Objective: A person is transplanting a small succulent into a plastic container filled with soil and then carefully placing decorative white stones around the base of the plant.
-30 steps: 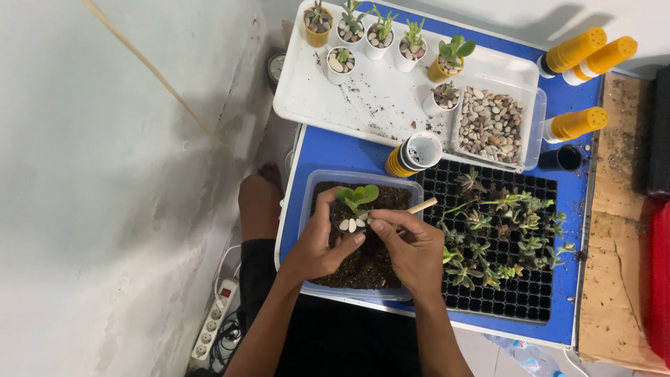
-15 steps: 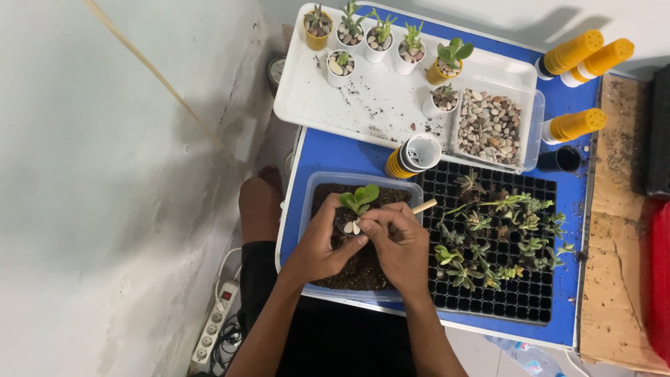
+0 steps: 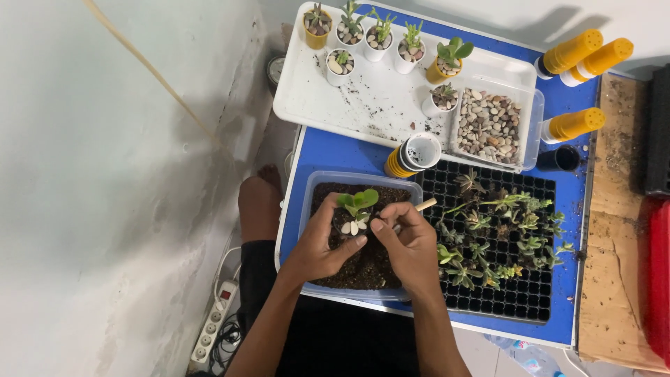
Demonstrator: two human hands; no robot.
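The left hand point(image 3: 322, 246) is wrapped around a small pot point(image 3: 349, 225) with a green succulent point(image 3: 359, 202) and white pebbles, held over the soil tub point(image 3: 307, 202). Just beside it, the right hand point(image 3: 412, 246) grips a wooden stick point(image 3: 423, 204), fingertips touching the pot's rim.
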